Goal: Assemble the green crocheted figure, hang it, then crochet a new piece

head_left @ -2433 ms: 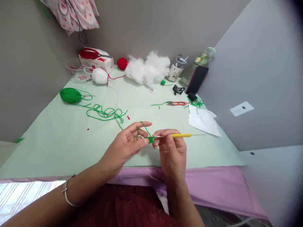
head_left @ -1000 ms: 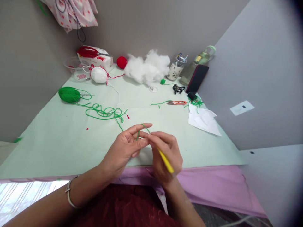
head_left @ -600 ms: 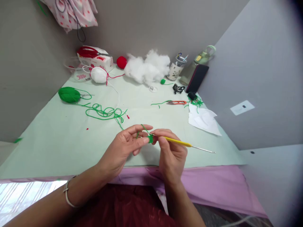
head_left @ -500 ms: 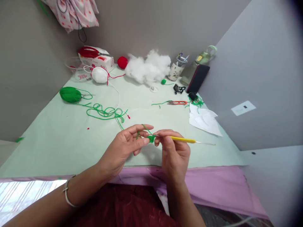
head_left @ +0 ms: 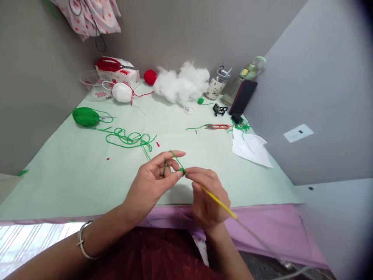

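Note:
My left hand is closed in a pinch on a small green crochet piece, with green yarn looped over its forefinger. My right hand grips a yellow-handled crochet hook. The hook's tip is at the green piece and its handle slants down to the right, towards me. Both hands hover above the near part of the pale green table cover. The yarn strand trails back to a loose green tangle and a green yarn ball at the left.
At the back stand a white yarn ball, a red yarn ball, white stuffing, a pen cup, a bottle and a dark phone. Orange snips and white paper lie at the right. A pink cloth covers the near edge.
My right hand has swung the hook's handle from pointing right to slanting down towards me. The left hand keeps its pinch on the green piece and has shifted slightly.

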`<state>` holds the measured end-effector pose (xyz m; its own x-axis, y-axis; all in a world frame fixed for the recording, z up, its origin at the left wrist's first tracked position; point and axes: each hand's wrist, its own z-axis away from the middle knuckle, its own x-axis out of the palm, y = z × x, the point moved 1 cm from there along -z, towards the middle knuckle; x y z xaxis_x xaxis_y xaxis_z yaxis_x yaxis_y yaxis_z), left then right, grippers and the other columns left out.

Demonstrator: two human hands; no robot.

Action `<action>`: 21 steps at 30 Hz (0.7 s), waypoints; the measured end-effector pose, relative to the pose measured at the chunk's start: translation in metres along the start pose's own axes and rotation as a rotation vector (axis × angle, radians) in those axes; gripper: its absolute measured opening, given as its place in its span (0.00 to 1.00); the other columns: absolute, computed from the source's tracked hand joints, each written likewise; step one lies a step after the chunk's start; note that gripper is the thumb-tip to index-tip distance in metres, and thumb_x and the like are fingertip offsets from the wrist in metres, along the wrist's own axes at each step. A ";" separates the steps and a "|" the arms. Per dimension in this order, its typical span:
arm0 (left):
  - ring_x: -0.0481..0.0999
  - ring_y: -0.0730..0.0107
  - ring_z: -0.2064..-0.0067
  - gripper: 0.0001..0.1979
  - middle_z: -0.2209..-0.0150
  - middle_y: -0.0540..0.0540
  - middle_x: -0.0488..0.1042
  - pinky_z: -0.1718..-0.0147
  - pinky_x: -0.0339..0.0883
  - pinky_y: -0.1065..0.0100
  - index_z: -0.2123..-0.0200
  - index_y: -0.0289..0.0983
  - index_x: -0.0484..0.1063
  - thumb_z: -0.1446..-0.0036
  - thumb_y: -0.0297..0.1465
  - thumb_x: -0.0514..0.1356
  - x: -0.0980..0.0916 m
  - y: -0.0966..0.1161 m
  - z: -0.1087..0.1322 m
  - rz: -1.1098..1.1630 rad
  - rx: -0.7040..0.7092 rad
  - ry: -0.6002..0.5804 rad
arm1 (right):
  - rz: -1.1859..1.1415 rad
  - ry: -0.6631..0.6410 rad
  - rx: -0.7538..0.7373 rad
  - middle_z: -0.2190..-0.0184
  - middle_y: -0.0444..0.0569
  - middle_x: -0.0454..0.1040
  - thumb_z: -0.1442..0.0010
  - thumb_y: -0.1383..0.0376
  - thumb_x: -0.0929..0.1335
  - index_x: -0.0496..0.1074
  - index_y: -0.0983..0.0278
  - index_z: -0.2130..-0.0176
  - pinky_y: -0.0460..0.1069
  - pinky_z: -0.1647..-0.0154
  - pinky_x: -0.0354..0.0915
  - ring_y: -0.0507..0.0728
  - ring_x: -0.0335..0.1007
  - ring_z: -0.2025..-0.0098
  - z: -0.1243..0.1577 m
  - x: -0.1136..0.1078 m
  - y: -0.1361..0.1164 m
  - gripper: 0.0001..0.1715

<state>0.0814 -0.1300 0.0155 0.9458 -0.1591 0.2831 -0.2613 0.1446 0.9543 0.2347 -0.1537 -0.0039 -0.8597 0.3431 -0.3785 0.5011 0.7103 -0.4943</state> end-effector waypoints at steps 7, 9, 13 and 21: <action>0.45 0.85 0.80 0.18 0.76 0.58 0.59 0.82 0.43 0.78 0.48 0.36 0.78 0.42 0.30 0.70 0.000 -0.001 -0.003 0.406 -0.281 -0.140 | -0.045 0.112 0.134 0.62 0.50 0.78 0.33 0.73 0.66 0.78 0.57 0.51 0.54 0.61 0.73 0.57 0.76 0.60 0.000 0.003 0.001 0.17; 0.45 0.86 0.80 0.16 0.75 0.58 0.59 0.82 0.43 0.79 0.49 0.36 0.78 0.42 0.28 0.69 -0.001 0.001 -0.005 0.421 -0.259 -0.127 | -0.270 0.193 0.286 0.67 0.47 0.76 0.31 0.72 0.64 0.78 0.58 0.55 0.53 0.66 0.71 0.55 0.73 0.66 -0.007 0.002 0.000 0.15; 0.51 0.88 0.80 0.17 0.71 0.55 0.66 0.82 0.47 0.78 0.51 0.39 0.80 0.44 0.29 0.71 0.002 0.002 -0.004 0.312 -0.201 -0.123 | -0.430 0.161 0.380 0.63 0.48 0.78 0.31 0.71 0.65 0.79 0.59 0.58 0.52 0.65 0.71 0.55 0.74 0.63 -0.014 0.005 -0.001 0.13; 0.48 0.86 0.80 0.18 0.77 0.57 0.61 0.82 0.44 0.78 0.49 0.37 0.79 0.43 0.30 0.70 0.002 -0.001 -0.005 0.351 -0.258 -0.136 | 0.034 0.111 0.098 0.57 0.51 0.79 0.34 0.74 0.68 0.78 0.55 0.49 0.54 0.60 0.73 0.58 0.76 0.57 -0.002 0.005 0.000 0.20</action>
<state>0.0848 -0.1254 0.0143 0.7700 -0.1811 0.6119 -0.4890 0.4486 0.7481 0.2305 -0.1508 -0.0041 -0.8448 0.4358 -0.3104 0.5331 0.6352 -0.5588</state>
